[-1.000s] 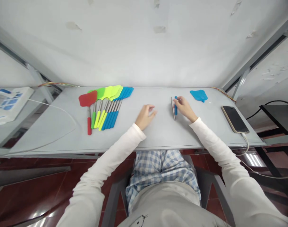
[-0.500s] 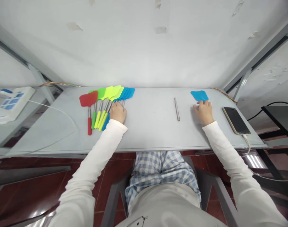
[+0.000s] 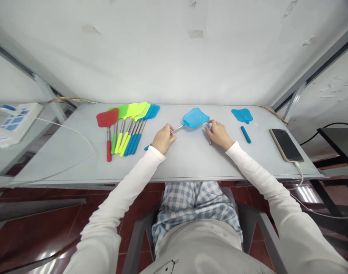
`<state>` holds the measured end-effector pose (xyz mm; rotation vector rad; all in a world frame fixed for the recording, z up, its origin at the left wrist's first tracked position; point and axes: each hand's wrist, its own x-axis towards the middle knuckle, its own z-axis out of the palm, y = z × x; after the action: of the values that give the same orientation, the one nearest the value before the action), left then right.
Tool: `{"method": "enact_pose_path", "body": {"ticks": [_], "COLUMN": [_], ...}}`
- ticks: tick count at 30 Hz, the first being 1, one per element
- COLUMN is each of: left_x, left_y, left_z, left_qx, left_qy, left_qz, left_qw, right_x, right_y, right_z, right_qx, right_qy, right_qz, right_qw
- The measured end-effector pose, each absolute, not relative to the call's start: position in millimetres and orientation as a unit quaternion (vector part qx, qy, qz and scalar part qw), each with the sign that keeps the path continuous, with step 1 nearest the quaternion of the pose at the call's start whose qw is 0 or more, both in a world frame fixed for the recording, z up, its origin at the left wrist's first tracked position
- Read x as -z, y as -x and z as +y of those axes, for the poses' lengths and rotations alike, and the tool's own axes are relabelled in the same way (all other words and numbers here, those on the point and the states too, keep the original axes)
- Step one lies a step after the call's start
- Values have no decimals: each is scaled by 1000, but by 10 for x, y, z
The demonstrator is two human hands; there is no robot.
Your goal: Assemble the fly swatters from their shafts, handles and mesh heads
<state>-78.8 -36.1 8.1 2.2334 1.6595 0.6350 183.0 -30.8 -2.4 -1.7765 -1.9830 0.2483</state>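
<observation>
My left hand (image 3: 163, 138) is closed round the metal shaft of a blue fly swatter (image 3: 195, 117), whose head points right and whose blue grip shows behind my wrist. Close to that head, my right hand (image 3: 219, 134) has its fingers on a short metal rod (image 3: 210, 139), pinching its upper part. Farther right lie a loose blue swatter head (image 3: 243, 114) and, just below it, a separate blue handle (image 3: 246, 134). To the left, several fly swatters (image 3: 125, 129) in green, yellow and blue lie overlapped, with a red swatter (image 3: 107, 118) at their left end.
A phone (image 3: 286, 145) with a white cable plugged in lies at the table's right end. The grey table (image 3: 185, 163) backs onto a white wall. A thin white cable crosses its left side, near a white-and-blue device (image 3: 15, 123). Coloured wires run along both back corners.
My left hand has moved right from the row, bringing a blue swatter with it. My right hand has moved left from the loose blue head to the metal rod, uncovering the blue handle.
</observation>
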Motion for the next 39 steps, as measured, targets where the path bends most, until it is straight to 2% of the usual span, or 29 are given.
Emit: {"method": "enact_pose_path", "body": {"ticks": [2, 5, 7, 10, 17, 23, 29, 34, 39], "left_x": [-124, -165, -172, -158, -135, -160, -157, -163, -271], "left_y": [713, 631, 592, 536, 453, 554, 461, 331, 336], "left_z": [-394, -407, -389, -346, -258, -179, -225, -350, -414], "left_qx": [-217, -185, -181, -201, -204, -183, -244, -169, -130], "left_qy": [-794, -822, -837, -837, -830, -845, -877, -875, -874], "left_qz": [551, 532, 515, 508, 510, 488, 399, 438, 461], "left_qw": [136, 80, 43, 40, 101, 117, 110, 117, 79], "right_x": [-72, -249, -349, -423, -490, -553, -486, -454, -520], "right_y": [-1854, -1918, -1953, -1972, -2046, -2096, -1932, -1966, -2072], "right_z": [-292, -262, -240, -227, -303, -368, -406, -362, -358], "right_qx": [-154, -351, -464, -532, -483, -390, -386, -387, -314], "right_qy": [622, 550, 521, 504, 446, 417, 427, 421, 450], "right_qz": [-692, -605, -532, -479, -545, -657, -623, -610, -629], "right_qw": [332, 456, 479, 482, 520, 492, 529, 549, 551]}}
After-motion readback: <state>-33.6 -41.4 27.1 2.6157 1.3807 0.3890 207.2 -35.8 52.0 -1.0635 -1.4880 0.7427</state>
